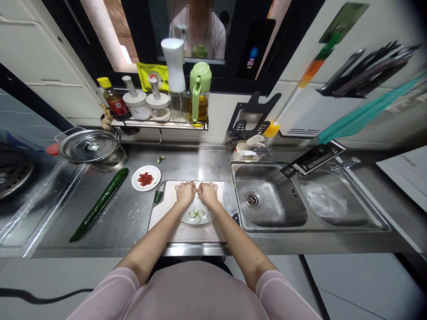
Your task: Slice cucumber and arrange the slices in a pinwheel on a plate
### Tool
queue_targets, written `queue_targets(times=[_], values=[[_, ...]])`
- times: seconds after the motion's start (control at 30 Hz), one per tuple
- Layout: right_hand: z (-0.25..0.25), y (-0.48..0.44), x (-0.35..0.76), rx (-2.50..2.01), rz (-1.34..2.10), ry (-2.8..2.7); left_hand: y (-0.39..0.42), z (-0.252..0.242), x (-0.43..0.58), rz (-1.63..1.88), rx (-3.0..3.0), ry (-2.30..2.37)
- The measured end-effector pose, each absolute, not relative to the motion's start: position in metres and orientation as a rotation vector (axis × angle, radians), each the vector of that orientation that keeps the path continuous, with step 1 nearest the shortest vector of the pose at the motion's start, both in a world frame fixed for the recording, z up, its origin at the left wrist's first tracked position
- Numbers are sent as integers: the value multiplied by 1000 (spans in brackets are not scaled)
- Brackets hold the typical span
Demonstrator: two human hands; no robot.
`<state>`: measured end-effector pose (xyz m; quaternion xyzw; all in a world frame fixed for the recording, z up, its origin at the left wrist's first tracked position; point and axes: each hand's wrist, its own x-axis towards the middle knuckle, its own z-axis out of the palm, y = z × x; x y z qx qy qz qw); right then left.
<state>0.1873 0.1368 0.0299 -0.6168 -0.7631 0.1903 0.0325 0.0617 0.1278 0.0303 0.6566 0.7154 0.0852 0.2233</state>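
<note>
Both of my hands rest over a white cutting board (167, 209) on the steel counter. My left hand (185, 193) and my right hand (207, 193) have their fingers curled together, almost touching each other, pinching something small and pale green between them that I cannot make out. Just below the hands sits a small white plate (207, 218) with several thin cucumber slices (196, 214) laid out on it. A short cucumber end piece (158, 196) lies at the board's left edge.
A whole long cucumber (100, 203) lies to the left, beside a small plate of red chilli (146, 178). A lidded steel pot (90, 148) stands at the back left, condiment bottles (173, 89) on a shelf. The sink (270, 200) is right of the board.
</note>
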Motion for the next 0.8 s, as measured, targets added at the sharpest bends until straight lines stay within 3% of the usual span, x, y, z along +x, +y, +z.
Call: queue_targets(times=[0.8], values=[[45, 115, 228, -1915, 696, -1854, 116, 51, 36, 583, 1600, 2057]])
